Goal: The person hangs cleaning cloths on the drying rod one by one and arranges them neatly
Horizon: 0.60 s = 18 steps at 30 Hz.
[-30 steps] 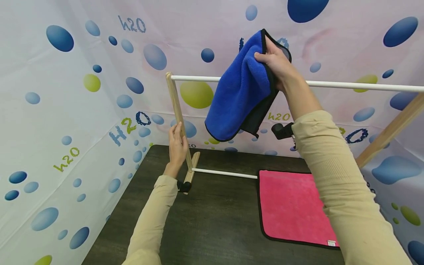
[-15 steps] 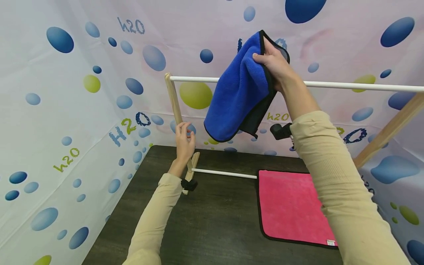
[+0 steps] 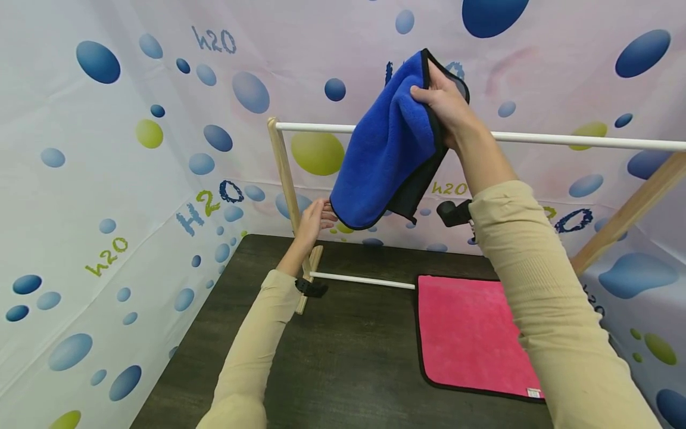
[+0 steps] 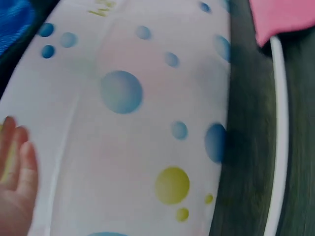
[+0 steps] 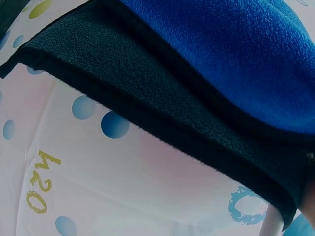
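Observation:
A blue microfibre towel [image 3: 383, 143] with black edging hangs from my right hand [image 3: 450, 104], which pinches it near its top corner between thumb and fingers. The towel overlaps the white upper rail [image 3: 568, 140] of a wooden-ended rack. Its dark grey underside [image 5: 123, 69] shows in the right wrist view, where the right hand is mostly out of frame. My left hand [image 3: 315, 221] is raised beside the rack's left post, fingers loosely extended, fingertips right at the towel's lower left edge. The left wrist view shows those fingers [image 4: 27, 169] holding nothing.
A pink towel [image 3: 477, 333] with black edging lies flat on the dark table [image 3: 343, 357], partly behind the right sleeve. The rack's left post [image 3: 284, 167], lower white bar [image 3: 364, 280] and slanted right post [image 3: 632, 208] frame the space. A printed curtain [image 3: 161, 333] surrounds the table.
My left hand has moved right from the rack's left post to the lower left edge of the blue towel. The right hand and the towel stay nearly still.

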Each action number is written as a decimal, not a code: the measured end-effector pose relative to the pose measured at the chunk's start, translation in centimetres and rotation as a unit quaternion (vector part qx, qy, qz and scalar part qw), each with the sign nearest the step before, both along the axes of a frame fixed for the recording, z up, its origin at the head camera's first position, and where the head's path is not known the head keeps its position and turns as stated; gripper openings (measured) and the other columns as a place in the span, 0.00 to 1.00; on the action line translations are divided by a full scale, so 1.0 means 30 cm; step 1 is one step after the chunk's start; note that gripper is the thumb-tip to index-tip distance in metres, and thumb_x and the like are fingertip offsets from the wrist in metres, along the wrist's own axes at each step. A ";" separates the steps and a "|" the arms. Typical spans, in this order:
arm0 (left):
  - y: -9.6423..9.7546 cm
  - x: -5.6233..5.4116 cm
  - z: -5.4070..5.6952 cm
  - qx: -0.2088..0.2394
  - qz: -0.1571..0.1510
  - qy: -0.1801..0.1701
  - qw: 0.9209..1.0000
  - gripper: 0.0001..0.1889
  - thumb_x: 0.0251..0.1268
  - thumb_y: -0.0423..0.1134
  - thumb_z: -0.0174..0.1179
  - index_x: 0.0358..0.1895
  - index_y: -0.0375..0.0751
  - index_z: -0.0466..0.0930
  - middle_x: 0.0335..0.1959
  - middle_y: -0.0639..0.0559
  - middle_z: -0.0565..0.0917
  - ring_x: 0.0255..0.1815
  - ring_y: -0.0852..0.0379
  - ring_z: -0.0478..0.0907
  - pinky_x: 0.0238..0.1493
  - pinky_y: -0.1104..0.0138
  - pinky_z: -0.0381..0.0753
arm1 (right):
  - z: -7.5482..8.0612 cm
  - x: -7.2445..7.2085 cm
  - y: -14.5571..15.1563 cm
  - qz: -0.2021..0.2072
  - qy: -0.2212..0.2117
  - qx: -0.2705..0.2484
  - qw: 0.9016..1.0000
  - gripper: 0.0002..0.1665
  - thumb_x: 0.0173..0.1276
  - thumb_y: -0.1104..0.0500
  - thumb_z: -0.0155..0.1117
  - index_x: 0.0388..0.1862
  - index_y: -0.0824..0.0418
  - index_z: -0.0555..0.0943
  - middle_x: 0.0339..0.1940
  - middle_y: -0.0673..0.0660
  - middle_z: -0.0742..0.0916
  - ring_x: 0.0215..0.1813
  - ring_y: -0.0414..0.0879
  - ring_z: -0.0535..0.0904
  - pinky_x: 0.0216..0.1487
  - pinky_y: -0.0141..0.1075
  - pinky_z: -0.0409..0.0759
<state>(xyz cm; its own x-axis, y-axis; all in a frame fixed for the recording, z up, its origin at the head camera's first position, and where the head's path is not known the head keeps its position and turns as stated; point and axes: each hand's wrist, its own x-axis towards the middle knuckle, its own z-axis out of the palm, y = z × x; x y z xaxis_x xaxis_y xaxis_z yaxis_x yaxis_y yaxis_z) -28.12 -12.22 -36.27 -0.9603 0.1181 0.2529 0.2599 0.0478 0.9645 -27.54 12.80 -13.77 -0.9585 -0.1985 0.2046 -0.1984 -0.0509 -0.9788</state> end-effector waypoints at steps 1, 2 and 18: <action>0.002 -0.002 0.010 0.024 -0.013 -0.031 0.999 0.24 0.75 0.44 0.31 0.59 0.29 0.66 0.39 0.46 0.78 0.33 0.60 0.77 0.39 0.66 0.78 | 0.000 0.001 0.000 -0.001 -0.001 0.000 1.000 0.32 0.72 0.60 0.43 0.72 0.40 0.53 0.70 0.40 0.58 0.67 0.37 0.50 0.70 0.31 0.40; 0.005 -0.005 0.019 0.043 -0.025 -0.055 0.997 0.24 0.75 0.45 0.30 0.60 0.29 0.65 0.38 0.49 0.78 0.32 0.62 0.76 0.39 0.67 0.77 | 0.001 0.001 0.000 -0.002 -0.002 -0.001 1.000 0.32 0.72 0.60 0.43 0.72 0.40 0.53 0.70 0.40 0.58 0.67 0.37 0.50 0.70 0.31 0.40; -0.017 0.015 0.234 0.242 -0.114 -0.142 0.953 0.14 0.71 0.34 0.42 0.27 0.44 0.73 0.26 0.54 0.78 0.28 0.62 0.74 0.32 0.72 0.75 | 0.011 0.015 0.010 -0.013 0.002 0.009 1.000 0.31 0.73 0.59 0.41 0.71 0.39 0.54 0.70 0.40 0.59 0.67 0.38 0.50 0.70 0.32 0.41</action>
